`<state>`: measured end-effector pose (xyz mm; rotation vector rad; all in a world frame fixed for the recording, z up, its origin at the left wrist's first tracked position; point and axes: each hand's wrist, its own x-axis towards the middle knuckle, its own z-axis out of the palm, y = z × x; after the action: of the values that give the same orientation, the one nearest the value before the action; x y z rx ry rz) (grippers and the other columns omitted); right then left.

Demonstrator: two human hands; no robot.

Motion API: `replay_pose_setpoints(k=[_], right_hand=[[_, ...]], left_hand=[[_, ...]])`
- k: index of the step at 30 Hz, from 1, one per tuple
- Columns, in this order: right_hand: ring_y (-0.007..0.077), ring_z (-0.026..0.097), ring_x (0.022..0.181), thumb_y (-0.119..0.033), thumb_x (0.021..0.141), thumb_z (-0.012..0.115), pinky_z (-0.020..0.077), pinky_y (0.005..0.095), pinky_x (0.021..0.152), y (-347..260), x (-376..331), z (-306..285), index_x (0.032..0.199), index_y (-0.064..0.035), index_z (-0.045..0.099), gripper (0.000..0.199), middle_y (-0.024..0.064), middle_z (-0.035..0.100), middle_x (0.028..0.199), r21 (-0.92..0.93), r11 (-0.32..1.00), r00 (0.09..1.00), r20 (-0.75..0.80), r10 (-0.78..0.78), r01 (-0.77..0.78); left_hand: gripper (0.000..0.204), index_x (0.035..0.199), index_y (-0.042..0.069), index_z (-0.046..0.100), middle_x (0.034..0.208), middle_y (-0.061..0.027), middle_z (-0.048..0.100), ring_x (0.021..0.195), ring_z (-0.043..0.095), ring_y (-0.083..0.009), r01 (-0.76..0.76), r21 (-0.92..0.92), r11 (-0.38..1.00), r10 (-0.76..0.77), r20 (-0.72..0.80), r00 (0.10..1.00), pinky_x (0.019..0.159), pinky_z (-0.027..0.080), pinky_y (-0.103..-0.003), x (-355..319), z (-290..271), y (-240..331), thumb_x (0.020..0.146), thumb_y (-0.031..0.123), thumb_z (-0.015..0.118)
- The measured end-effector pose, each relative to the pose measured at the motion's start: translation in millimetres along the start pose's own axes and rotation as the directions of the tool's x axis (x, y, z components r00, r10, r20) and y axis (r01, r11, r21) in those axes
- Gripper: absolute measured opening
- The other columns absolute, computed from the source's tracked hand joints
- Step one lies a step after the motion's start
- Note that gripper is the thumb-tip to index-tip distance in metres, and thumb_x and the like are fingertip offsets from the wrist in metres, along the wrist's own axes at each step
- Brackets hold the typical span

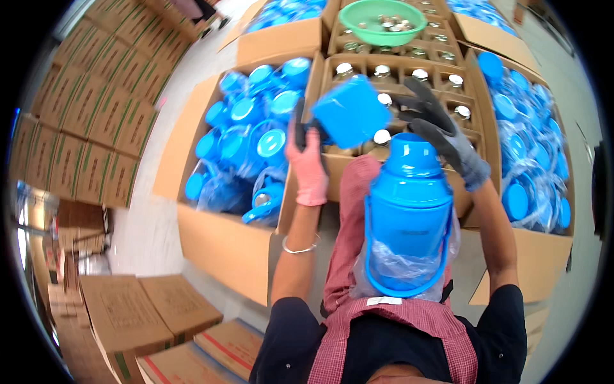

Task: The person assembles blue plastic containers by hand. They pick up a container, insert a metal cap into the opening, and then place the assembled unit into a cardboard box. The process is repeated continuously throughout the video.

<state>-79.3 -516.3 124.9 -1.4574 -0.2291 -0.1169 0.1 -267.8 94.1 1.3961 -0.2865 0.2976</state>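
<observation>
A blue thermos flask (409,198) with a carrying handle stands upright in my lap, its lower part in a clear plastic bag (403,262). My left hand (310,160), in a pink glove with a dark palm, grips a flat-looking blue square piece (352,112) by its left edge. That piece is smeared by motion, so its exact kind is unclear. My right hand (444,131), in a grey and black glove, is just right of the flask's top, fingers stretched apart with nothing between them. I cannot tell whether its palm touches the flask.
Ahead, a divided carton (409,61) holds silver-topped glass liners. A green basin (382,22) of small metal parts rests beyond. Cartons of bagged blue flasks (246,115) and blue parts (521,147) flank it. Stacked boxes (96,96) line the left; closed cartons (128,307) sit lower left.
</observation>
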Motion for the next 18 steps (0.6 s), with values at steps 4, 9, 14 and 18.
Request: replay_pose_setpoints(k=[4,9,14,18], right_hand=[[0.019,0.048,0.122,-0.031,0.09,0.063,0.0376,0.0345,0.103,9.9,-16.5,-1.9,0.138,-0.0059,0.045,0.057,0.0103,0.052,0.133,-0.213,0.974,0.994,0.063,0.09,-0.075],[0.0212,0.051,0.121,-0.033,0.087,0.062,0.0365,0.0358,0.104,10.9,-12.8,14.4,0.13,-0.0034,0.053,0.054,0.0117,0.056,0.129,-0.177,0.979,0.994,0.013,0.105,-0.101],[0.0213,0.051,0.12,-0.034,0.088,0.061,0.0369,0.0358,0.104,18.4,-12.3,9.6,0.13,-0.003,0.053,0.053,0.0116,0.056,0.128,-0.157,0.984,0.996,0.008,0.09,-0.088],[0.0211,0.051,0.12,-0.034,0.088,0.061,0.0374,0.0359,0.103,15.1,-13.6,6.5,0.131,-0.0031,0.052,0.053,0.0114,0.057,0.128,-0.199,0.975,0.995,0.006,0.1,-0.097]], left_hand=[[0.055,0.139,0.004,0.043,0.121,-0.0208,0.061,0.099,0.063,-0.0275,0.09,0.695,0.713,0.088,-0.217,0.972,0.088,0.047,-0.036,-0.6,-151.9,-9.9,0.088,0.012,0.059],[0.048,0.136,0.011,0.048,0.121,-0.0227,0.059,0.109,0.057,-0.0396,0.166,0.927,0.338,-0.18,-0.109,0.978,0.09,0.045,-0.044,-64.4,-284.2,-46.1,0.092,0.026,0.059],[0.034,0.118,0.008,0.06,0.113,-0.0204,0.059,0.104,0.056,-0.0385,-0.105,0.994,-0.007,-0.083,0.104,0.991,0.09,0.045,-0.042,-43.5,-285.0,-40.9,0.092,0.03,0.059],[0.024,0.103,0.007,0.064,0.107,-0.015,0.058,0.101,0.054,-0.0335,-0.294,0.951,0.096,-0.041,0.299,0.953,0.087,0.043,-0.044,-24.3,-287.9,-56.6,0.091,0.027,0.058]])
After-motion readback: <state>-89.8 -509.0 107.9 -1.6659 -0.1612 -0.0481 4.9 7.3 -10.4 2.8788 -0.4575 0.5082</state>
